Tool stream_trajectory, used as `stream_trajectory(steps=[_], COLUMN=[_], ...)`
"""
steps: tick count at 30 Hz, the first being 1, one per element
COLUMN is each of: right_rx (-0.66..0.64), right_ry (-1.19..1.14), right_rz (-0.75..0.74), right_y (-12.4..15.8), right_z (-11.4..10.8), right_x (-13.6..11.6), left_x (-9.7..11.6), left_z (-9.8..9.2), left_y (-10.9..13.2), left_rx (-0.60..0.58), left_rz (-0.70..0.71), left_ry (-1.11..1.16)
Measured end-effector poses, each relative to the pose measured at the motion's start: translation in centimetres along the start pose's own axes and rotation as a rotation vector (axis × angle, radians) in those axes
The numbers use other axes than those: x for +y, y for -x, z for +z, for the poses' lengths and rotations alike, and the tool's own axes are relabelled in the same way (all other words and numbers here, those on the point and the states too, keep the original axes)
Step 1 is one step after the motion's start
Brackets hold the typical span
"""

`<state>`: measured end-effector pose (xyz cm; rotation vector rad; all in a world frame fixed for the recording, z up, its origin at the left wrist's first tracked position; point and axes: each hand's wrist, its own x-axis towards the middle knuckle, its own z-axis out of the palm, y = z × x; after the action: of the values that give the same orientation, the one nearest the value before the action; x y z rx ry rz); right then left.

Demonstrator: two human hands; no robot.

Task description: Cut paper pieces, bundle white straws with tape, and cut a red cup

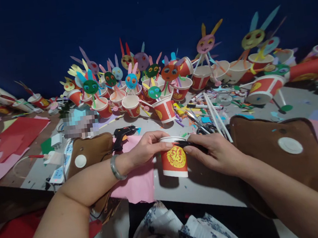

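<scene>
A red paper cup (pixel 176 160) with a yellow emblem hangs upright over the grey table, near its front edge. My left hand (pixel 147 147) grips its rim at the left, thumb on the front and fingers behind. From the right, my right hand (pixel 215 149) is closed around a slim black object (pixel 182 143) that lies across the cup just under the rim. What kind of tool it is cannot be made out. Pink paper (pixel 140 174) lies under my left forearm.
Behind stand many paper cups with rabbit-faced figures (pixel 131 81). A black glue gun (pixel 122 136) lies left of the hands, scissors (pixel 197 122) and white strips (pixel 215 117) behind them. Brown pads (pixel 267 153) flank the work area. A power strip (pixel 60 167) sits at left.
</scene>
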<state>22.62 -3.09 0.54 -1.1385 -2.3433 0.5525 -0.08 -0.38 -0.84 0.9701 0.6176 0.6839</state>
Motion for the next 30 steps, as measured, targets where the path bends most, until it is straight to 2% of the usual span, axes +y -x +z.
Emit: stream_trajectory(steps=[7,20,23,27,29,30], right_rx=[-0.037,0.011,0.094,0.301,0.292,0.246], right_ry=[-0.118,-0.112,-0.219,-0.441,-0.535,-0.573], right_rz=[0.08,0.093,0.113,0.186,0.25,0.279], right_y=[0.0,0.0,0.1,0.0,-0.3,-0.4], right_z=[0.4,0.7,1.0,1.3,1.3,1.2], right_x=[0.2,-0.2,0.0,0.6,0.8,0.8], left_x=[0.0,0.2,0.2,0.0,0.0,0.0], left_z=[-0.1,0.1,0.1,0.1,0.1,0.1], left_y=[0.0,0.0,-0.1,-0.1,-0.1,-0.1], left_rx=[0.015,0.053,0.039,0.05,0.037,0.022], left_rz=[0.015,-0.029,-0.001,0.022,0.046,0.054], left_ry=[0.017,0.0,-0.019,-0.024,-0.045,-0.055])
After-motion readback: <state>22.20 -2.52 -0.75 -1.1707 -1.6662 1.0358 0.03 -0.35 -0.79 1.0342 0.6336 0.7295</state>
